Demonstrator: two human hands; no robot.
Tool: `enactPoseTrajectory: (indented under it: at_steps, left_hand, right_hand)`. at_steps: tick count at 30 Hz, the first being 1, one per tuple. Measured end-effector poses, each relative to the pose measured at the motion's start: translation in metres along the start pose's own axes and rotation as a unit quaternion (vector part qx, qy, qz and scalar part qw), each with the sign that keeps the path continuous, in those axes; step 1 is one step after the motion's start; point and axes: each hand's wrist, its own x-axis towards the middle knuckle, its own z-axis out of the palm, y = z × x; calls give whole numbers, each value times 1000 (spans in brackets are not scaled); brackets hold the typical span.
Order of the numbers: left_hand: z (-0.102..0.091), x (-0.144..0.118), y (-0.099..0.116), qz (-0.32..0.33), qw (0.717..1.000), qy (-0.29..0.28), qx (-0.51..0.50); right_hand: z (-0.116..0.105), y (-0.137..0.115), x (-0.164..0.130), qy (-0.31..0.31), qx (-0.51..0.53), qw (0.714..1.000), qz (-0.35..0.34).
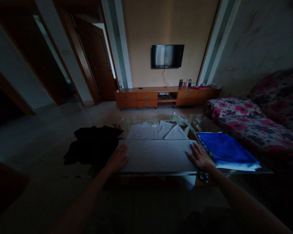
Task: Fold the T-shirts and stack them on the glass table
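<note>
The grey T-shirt (pixel 157 143) is lying spread across the glass tabletop (pixel 197 123), its lower part folded up into a flat, straight-edged band nearest the person, while the neck and one folded-in sleeve are showing on the far side. The left hand (pixel 116 159) is pressing flat on the left end of that folded band, fingers stretched out and spread, palm down. The right hand (pixel 199 156) is pressing flat on the right end in the same way, fingers splayed. Neither grip is closing on anything: both are lying open against the cloth, with nothing pinched or clasped between the fingers.

A black garment (pixel 94 144) is lying bunched just beside the left hand, touching the shirt's left edge and hanging partly off the tabletop. A blue folded cloth (pixel 226 150) is sitting just beside the right hand, on the right part of the tabletop, with a white layer showing beneath it.

A sofa under a flowered cover (pixel 254 120) is standing to the right. Against the far wall a long wooden cabinet (pixel 166 97) is carrying a few bottles, too small to tell apart, and a dark television (pixel 167 56) is hanging above it. A brown door (pixel 97 61) is standing open on the left.
</note>
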Motion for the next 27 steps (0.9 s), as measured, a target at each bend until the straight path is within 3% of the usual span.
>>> enactPoseTrajectory:
  at_steps: [7,12,15,18,27]
  left_hand:
    - [1,0,4,0,1000,12,-3]
    - [0,-1,8,-12,1000,19,-5]
    - [0,0,9,-12,1000,17,-3]
    - [0,1,10,-10,1000,17,5]
    - [5,2,8,-12,999,33,7]
  right_hand:
    - [3,-1,1,18,11,1000,-2]
    - [-30,-4,5,33,9,994,107]
    - [-61,9,5,-47,27,984,171]
    - [-78,22,-3,-140,39,967,207]
    - [-85,20,-16,-203,102,942,248]
